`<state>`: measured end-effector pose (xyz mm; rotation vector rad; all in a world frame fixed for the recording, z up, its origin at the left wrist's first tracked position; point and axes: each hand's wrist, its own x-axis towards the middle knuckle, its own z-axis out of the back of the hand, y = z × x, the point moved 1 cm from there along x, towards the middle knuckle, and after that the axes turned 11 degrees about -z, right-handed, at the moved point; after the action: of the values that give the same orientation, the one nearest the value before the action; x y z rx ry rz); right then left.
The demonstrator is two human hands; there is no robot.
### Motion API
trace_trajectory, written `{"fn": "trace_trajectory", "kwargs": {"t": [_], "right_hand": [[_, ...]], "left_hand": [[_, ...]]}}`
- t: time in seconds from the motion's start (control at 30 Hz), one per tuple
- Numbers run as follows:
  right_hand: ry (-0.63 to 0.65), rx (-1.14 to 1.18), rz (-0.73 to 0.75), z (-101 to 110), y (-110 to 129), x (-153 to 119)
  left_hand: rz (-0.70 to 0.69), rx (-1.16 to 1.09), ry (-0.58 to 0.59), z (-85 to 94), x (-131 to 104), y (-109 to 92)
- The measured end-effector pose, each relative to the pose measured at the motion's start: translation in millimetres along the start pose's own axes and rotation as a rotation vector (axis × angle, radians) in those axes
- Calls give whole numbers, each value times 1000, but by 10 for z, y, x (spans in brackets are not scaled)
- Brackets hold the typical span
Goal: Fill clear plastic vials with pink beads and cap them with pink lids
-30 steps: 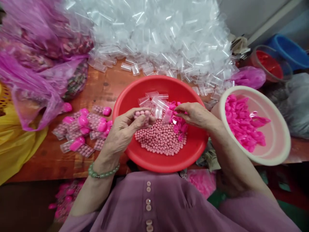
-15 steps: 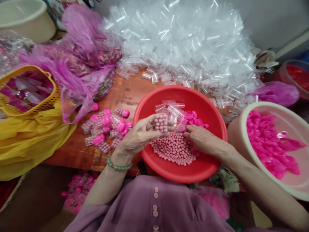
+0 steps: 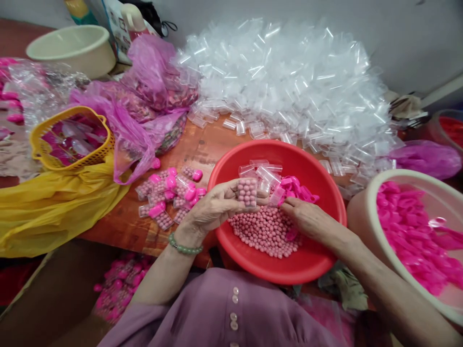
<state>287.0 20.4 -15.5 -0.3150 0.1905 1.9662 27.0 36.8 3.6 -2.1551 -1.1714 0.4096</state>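
Observation:
My left hand (image 3: 214,205), a green bead bracelet on its wrist, grips a small clear plastic container (image 3: 247,193) packed with pink beads, held upright over the red basin (image 3: 277,278). Loose pink beads (image 3: 265,232) lie in the basin below it. My right hand (image 3: 307,218) reaches into the basin with fingers pinched together at the edge of the beads, beside bright pink plastic caps (image 3: 294,187); whatever is between the fingertips is hidden. Several clear containers (image 3: 265,174) lie at the basin's far side.
A large heap of clear containers (image 3: 285,82) covers the back of the table. Filled, pink-capped containers (image 3: 170,193) lie left of the basin. At right stands a pale tub (image 3: 365,202) of pink caps. A yellow basket (image 3: 72,166) and purple bags (image 3: 123,125) sit at left.
The whole view has shifted, so things appear lower and mostly farther right. My left hand still holds the bead-filled container, and my right hand stays by the caps and beads.

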Motion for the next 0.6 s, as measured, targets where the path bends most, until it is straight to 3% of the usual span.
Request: {"fn": "trace_trajectory", "kwargs": {"t": [0.1,0.2,0.27,0.43,0.6], "right_hand": [[-182,233,-55,119,-73,-35],[-383,705,-133,274,-76,-54],[-444,1021,-205,366,-16,-39],[-493,1465,-222,520,244,68],[-345,1487,-129,552,365,114]], "left_hand": [[8,28,2,7,8,4],[4,51,0,-3,20,14],[9,69,-18,-16,30,22],[12,84,-79,-39,49,27],[5,61,-139,-27,46,39]]}}
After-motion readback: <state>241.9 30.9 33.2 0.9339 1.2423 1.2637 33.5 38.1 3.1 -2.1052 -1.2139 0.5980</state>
